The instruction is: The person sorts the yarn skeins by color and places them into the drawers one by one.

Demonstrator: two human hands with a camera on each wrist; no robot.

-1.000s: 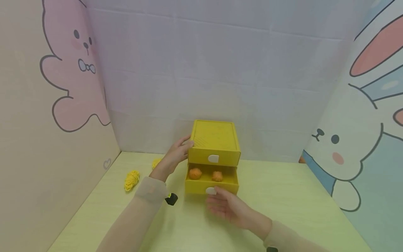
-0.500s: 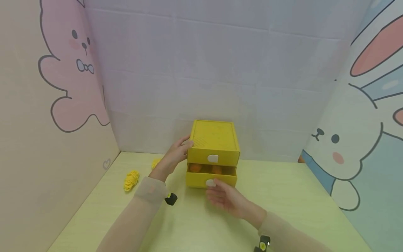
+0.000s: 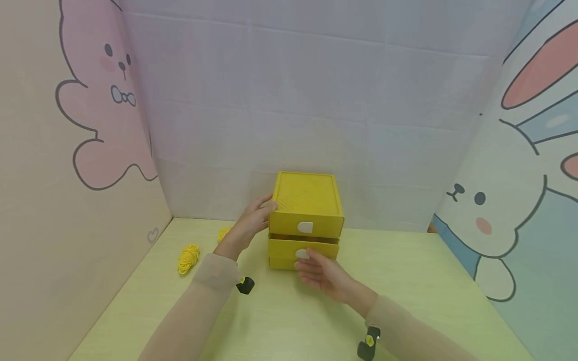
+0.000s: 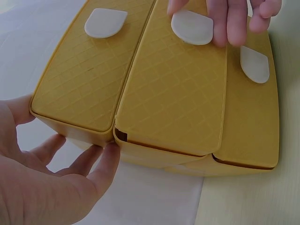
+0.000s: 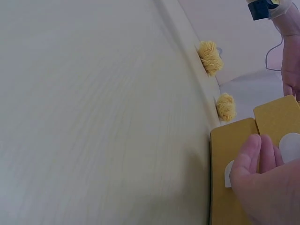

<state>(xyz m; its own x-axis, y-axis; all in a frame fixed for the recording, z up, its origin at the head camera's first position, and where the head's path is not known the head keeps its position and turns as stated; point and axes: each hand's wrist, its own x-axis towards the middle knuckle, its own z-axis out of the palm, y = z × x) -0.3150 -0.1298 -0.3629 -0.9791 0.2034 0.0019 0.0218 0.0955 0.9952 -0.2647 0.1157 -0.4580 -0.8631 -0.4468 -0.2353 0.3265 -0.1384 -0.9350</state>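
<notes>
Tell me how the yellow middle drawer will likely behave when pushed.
The middle drawer should stay stiff, since its flat front shows no sag. It will probably slide rather than tip, being partly inside the cabinet. A hard shove might shift everything, as the thin edges suggest light plastic.

Drawer unit (image 3: 308, 193) common to all views

We see a yellow drawer box (image 3: 308, 193), its handles (image 4: 106, 22) white, its top and middle fronts (image 4: 173, 89) in diamond lattice, the lowest front (image 4: 251, 117) too dim to judge. Left of the box are yellow yarn bundles (image 3: 188, 259) and a pink cartoon bear (image 3: 101, 110); right of it, a white cartoon rabbit (image 3: 506, 225).
</notes>
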